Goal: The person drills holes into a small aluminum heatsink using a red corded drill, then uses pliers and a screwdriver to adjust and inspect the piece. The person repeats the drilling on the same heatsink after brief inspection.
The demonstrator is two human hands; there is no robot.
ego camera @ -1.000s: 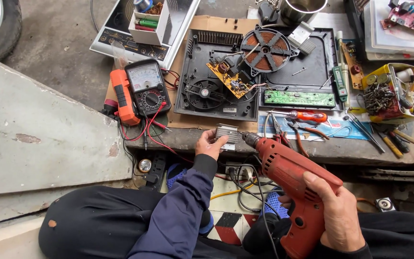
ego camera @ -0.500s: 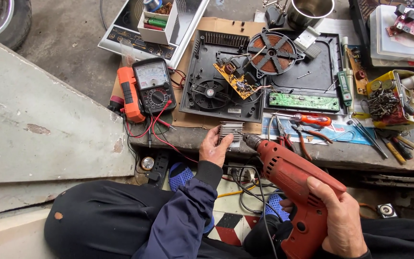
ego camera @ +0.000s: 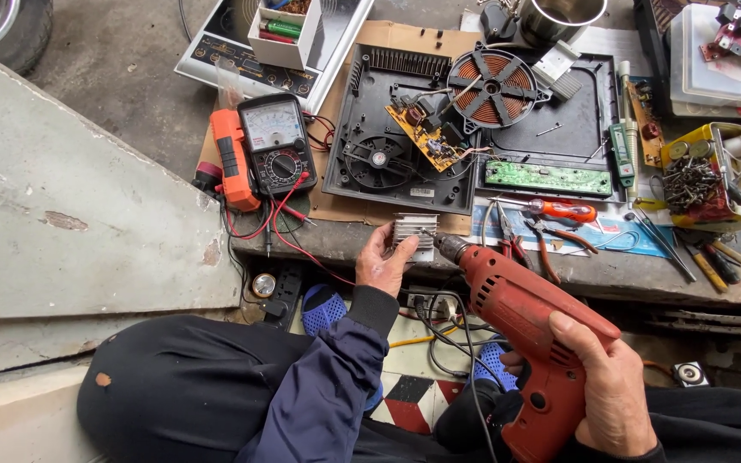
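My left hand (ego camera: pixel 385 261) pinches a small finned aluminium heat sink (ego camera: pixel 414 234) and presses it against the front edge of the concrete ledge (ego camera: pixel 611 274). In my right hand (ego camera: pixel 612 387) is the grip of a red electric drill (ego camera: pixel 525 334). Its chuck and bit point up and left and touch the heat sink's right side. Just behind lies an opened black induction cooker base (ego camera: pixel 559 137) with a fan (ego camera: pixel 376 160), a copper coil (ego camera: pixel 492 87), a yellow circuit board (ego camera: pixel 429 135) and a green board (ego camera: pixel 548 178).
An analogue multimeter (ego camera: pixel 274 147) with red leads and an orange meter (ego camera: pixel 231 159) lie at left on cardboard. A red-handled screwdriver (ego camera: pixel 559 208), pliers (ego camera: pixel 542 244) and a yellow tray of screws (ego camera: pixel 713 184) sit at right. A grey slab (ego camera: pixel 62 197) rises left. A power strip (ego camera: pixel 280 291) lies below.
The view has drifted slightly, so everything sits a little lower and further right in frame. Both hands keep the same hold, with the drill bit still at the heat sink.
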